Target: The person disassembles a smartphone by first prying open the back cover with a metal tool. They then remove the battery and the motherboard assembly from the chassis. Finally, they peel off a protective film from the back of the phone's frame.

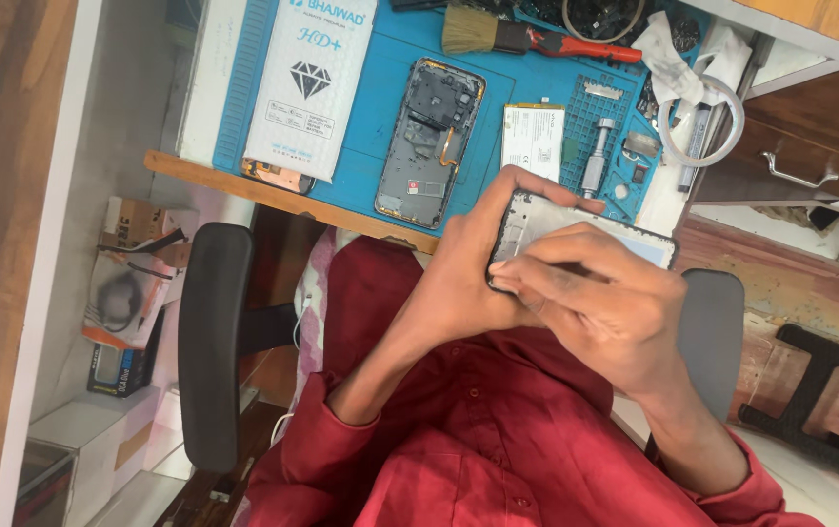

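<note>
Cardboard boxes sit by a black chair armrest. A blue rubber mat covers the tabletop, carrying an opened grey phone. Left hand fingers clamp a white-framed phone screen panel above the lap; right hand fingers pinch its edge.

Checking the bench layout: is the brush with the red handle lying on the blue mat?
Yes, the brush lies flat on the blue mat, beyond the opened phone body.

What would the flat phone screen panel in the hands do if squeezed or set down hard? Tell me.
The screen panel looks thin and flat, so it would probably flex and crack easily. Both hands pinch its edge, suggesting it's light. Its glossy face may be slippery.
</note>
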